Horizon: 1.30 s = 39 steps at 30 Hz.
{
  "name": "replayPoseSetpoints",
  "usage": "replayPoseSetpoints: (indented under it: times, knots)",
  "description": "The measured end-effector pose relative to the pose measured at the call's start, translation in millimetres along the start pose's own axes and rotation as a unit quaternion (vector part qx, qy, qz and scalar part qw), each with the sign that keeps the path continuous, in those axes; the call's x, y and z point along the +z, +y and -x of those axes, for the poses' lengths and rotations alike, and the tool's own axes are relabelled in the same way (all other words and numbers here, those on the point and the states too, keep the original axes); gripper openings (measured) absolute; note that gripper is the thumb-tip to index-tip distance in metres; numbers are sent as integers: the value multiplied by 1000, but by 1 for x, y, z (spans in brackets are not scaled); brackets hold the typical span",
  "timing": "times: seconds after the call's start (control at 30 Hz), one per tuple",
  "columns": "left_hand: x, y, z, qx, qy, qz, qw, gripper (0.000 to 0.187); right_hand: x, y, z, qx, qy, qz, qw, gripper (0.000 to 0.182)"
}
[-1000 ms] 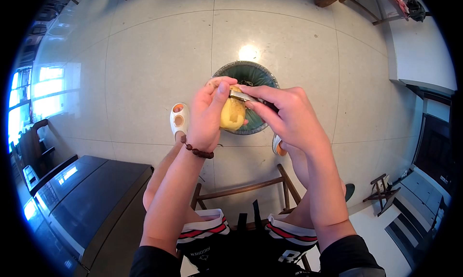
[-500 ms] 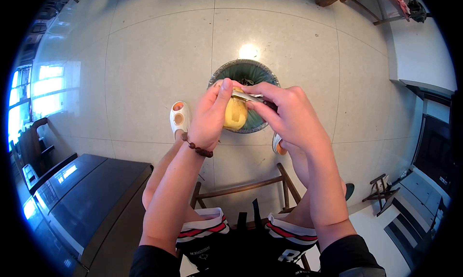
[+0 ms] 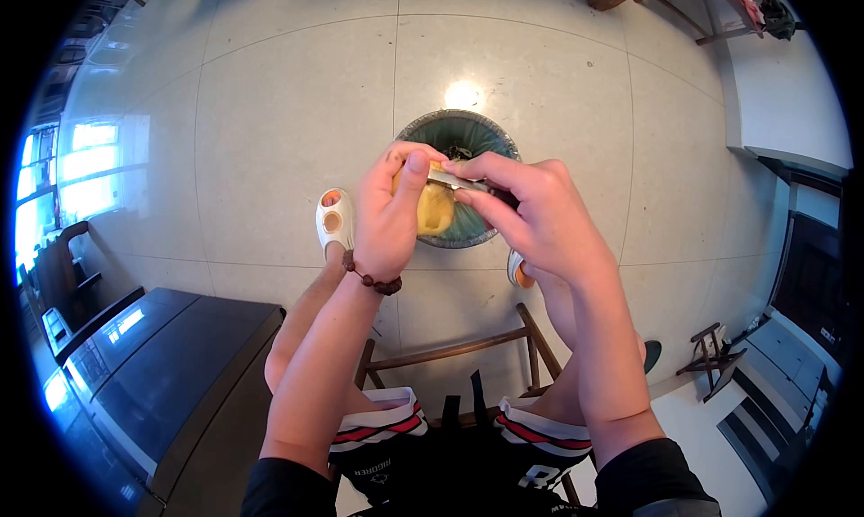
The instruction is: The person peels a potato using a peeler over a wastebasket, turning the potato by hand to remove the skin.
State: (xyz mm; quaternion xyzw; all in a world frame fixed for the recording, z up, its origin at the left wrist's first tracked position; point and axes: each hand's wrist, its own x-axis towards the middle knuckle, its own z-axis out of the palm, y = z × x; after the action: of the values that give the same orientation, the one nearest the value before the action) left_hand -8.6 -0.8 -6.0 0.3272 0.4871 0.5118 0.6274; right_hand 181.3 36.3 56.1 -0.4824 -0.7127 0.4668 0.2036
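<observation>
A yellow peeled potato (image 3: 434, 213) is held in my left hand (image 3: 389, 213), whose fingers wrap round its far side with the thumb near the top. My right hand (image 3: 544, 213) grips a peeler (image 3: 457, 182) with a metal blade and a dark handle, and the blade lies across the upper part of the potato. Both hands are over a round bin (image 3: 466, 241) with a green liner, and some dark scraps show inside it. The potato's far side is hidden by my left fingers.
White shoes (image 3: 333, 218) stand either side of the bin on the tiled floor (image 3: 297, 112). A dark glossy table (image 3: 171, 373) is at the lower left. Wooden stool bars (image 3: 450, 351) show between the legs. A small wooden stool (image 3: 711, 362) is at the right.
My left hand has turned slightly and the potato has rotated with it, showing a different part of its surface. The peeler has shifted slightly left.
</observation>
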Motion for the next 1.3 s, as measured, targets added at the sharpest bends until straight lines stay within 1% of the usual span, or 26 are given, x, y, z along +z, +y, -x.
replayPoseSetpoints:
  times: [0.1, 0.17, 0.4, 0.47, 0.6, 0.7, 0.8, 0.87, 1.0, 1.07, 1.17, 1.3]
  knots:
    - [-1, -1, 0, 13, 5, 1, 1000, 33, 1, -1, 0, -6, 7, -18, 1000, 20]
    - [-1, -2, 0, 19, 15, 5, 1000, 32, 0, -2, 1, 10, -5, -16, 1000, 19]
    - [-4, 2, 1, 49, 22, -13, 998, 29, 3, -3, 1, 17, -10, -59, 998, 17]
    - [-3, 5, 2, 80, 23, -27, 996, 28, 4, -5, 2, 21, -11, -85, 996, 16]
    - [-2, 5, 2, 83, 35, -13, 996, 27, 5, -5, 1, 18, -7, -77, 997, 16]
    - [-4, 6, 3, 75, 28, -3, 997, 27, 4, -5, 1, 24, -14, -83, 996, 16]
    - [-5, 8, 4, 85, 21, -13, 996, 27, 3, -6, 2, 26, -17, -92, 995, 16]
    - [-5, 6, 4, 91, 36, -58, 993, 31, 3, -6, 1, 28, -17, -94, 995, 16]
    - [-3, 6, 2, 77, 39, -29, 996, 37, 2, -8, 0, 22, -10, -121, 992, 16]
    - [-5, 6, 1, 75, 26, -48, 996, 44, 0, -7, 0, 31, -13, -104, 994, 16]
    - [-1, 9, 2, 53, 27, -39, 997, 48, 2, -2, 0, 25, 5, -68, 997, 15]
    - [-3, 7, 2, 41, 25, -26, 999, 50, 0, 6, -1, 15, 37, -55, 998, 14]
